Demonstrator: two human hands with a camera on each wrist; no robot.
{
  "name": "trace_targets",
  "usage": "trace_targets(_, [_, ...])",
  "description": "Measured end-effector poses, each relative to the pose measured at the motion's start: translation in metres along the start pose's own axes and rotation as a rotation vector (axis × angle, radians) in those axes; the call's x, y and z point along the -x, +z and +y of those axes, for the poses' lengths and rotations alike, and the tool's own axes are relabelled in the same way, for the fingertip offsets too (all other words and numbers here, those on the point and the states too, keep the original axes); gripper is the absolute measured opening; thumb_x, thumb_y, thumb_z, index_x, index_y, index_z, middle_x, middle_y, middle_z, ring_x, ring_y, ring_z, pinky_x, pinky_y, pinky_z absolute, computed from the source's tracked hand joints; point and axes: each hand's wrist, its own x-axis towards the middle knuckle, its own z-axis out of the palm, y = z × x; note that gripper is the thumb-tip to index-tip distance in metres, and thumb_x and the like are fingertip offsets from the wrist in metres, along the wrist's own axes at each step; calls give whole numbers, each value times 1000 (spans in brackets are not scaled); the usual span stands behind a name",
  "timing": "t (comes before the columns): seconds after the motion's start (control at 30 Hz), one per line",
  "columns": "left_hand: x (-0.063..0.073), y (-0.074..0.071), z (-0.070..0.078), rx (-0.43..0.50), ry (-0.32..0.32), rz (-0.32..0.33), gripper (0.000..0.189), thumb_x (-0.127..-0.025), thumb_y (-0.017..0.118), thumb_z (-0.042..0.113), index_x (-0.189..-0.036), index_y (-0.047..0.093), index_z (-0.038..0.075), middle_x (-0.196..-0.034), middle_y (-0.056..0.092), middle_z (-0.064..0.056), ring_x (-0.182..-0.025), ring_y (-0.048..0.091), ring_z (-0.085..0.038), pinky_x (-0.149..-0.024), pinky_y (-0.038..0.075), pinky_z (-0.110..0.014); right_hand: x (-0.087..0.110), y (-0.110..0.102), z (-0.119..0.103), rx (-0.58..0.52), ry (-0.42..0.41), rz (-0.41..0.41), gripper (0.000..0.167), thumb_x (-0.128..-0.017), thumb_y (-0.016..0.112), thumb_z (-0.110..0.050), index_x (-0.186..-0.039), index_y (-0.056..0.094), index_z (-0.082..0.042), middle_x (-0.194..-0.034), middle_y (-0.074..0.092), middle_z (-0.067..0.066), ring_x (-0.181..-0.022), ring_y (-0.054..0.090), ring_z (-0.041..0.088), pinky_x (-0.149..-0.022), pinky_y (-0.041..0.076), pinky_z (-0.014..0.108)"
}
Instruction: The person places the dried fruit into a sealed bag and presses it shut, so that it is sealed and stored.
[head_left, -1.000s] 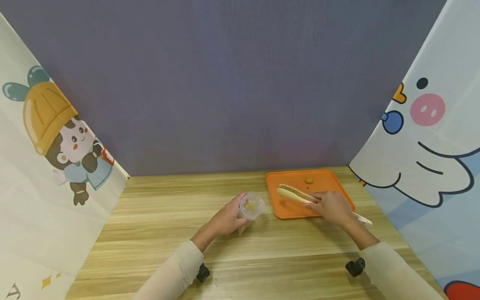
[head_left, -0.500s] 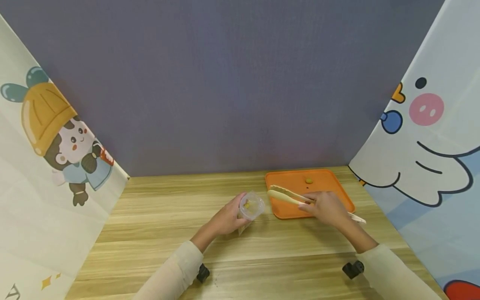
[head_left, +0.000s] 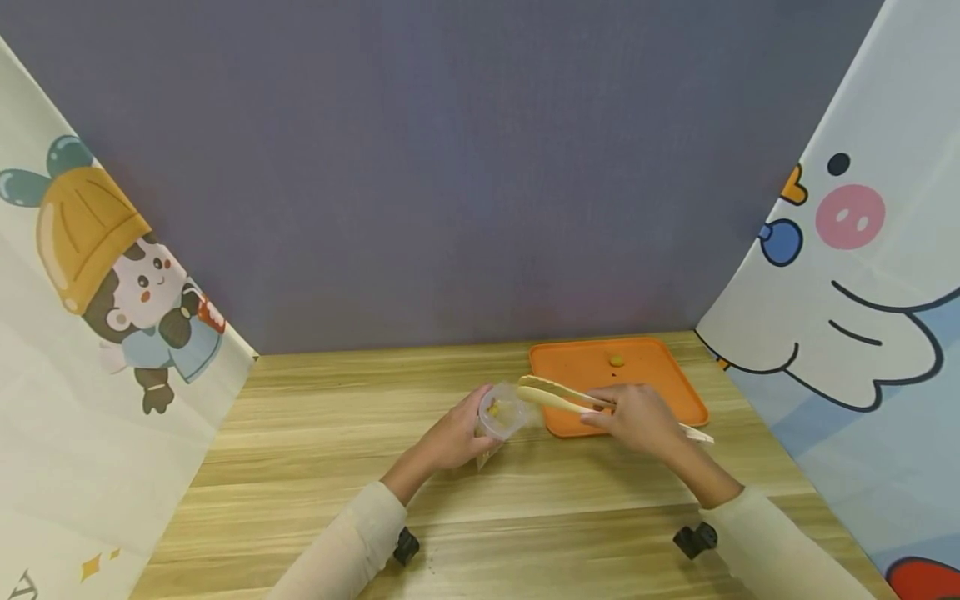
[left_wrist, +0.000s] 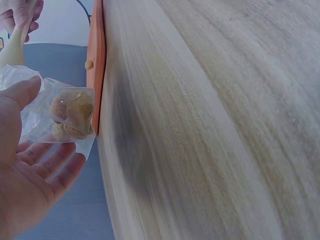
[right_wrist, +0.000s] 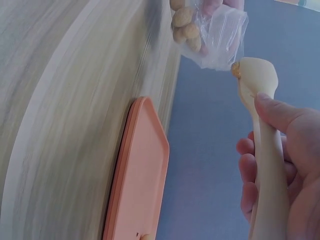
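Observation:
My left hand [head_left: 453,437] holds a clear plastic bag [head_left: 510,417] upright with its mouth spread. Several round, tan, nut-like pieces [left_wrist: 72,115] lie at the bottom of the bag, plain in the left wrist view. My right hand [head_left: 637,421] grips pale cream tongs [head_left: 558,398], thumb on one arm and fingers curled round the other. Between the tong heads sits one tan piece [right_wrist: 236,70], mostly hidden. The tong tips are right at the bag's mouth, on its right side.
An orange tray [head_left: 652,367] lies at the back right of the wooden table [head_left: 337,442], under and behind the tongs. On it are another round tan piece [head_left: 616,361] and a small dark speck. A grey partition [head_left: 450,208] stands behind the table.
My right hand has moved left, carrying the tongs from over the tray to the bag's mouth. My left hand and the bag have stayed in place.

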Motion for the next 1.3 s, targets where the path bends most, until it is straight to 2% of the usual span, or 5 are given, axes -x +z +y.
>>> trace_targets(0.5, [-2, 1, 0, 31, -7, -17, 85, -92, 76, 26, -158, 27, 2, -145, 53, -16, -125, 59, -28, -103, 54, -45, -4, 5, -13, -25, -22, 8, 45, -85, 80, -44, -120, 77, -15, -109, 78, 8, -48, 41, 1, -50, 37, 20])
trace_targets(0.73, [-2, 0, 2, 58, -12, -19, 83, -93, 75, 27, -158, 27, 6, -144, 55, -13, -122, 60, -24, -101, 54, -43, -4, 4, -16, -63, -11, 3, 48, -86, 80, -40, -125, 74, -11, -103, 79, 8, -41, 30, 2, -42, 30, 20])
trace_targets(0.9, [-2, -1, 3, 65, -8, -18, 82, -93, 75, 25, -158, 28, 7, -140, 57, -11, -118, 60, -21, -98, 55, -41, -4, 4, -14, -75, -9, 7, 52, -85, 81, -41, -125, 73, -9, -100, 79, 6, -41, 30, 2, -42, 30, 19])
trace_targets(1.13, [-2, -2, 3, 68, -2, -25, 86, -93, 75, 26, -159, 25, 3, -149, 51, -15, -133, 55, -29, -109, 50, -47, -5, 1, -9, -79, 29, -5, 63, -85, 77, -53, -129, 71, -9, -112, 78, 10, -42, 26, 2, -44, 30, 20])
trace_targets(1.3, [-3, -2, 3, 54, 5, -20, 86, -93, 76, 26, -158, 25, 1, -153, 48, -17, -139, 51, -32, -113, 47, -49, -4, -2, -2, -105, 39, -4, 64, -86, 77, -51, -131, 69, -7, -109, 78, 10, -42, 21, 4, -42, 27, 21])
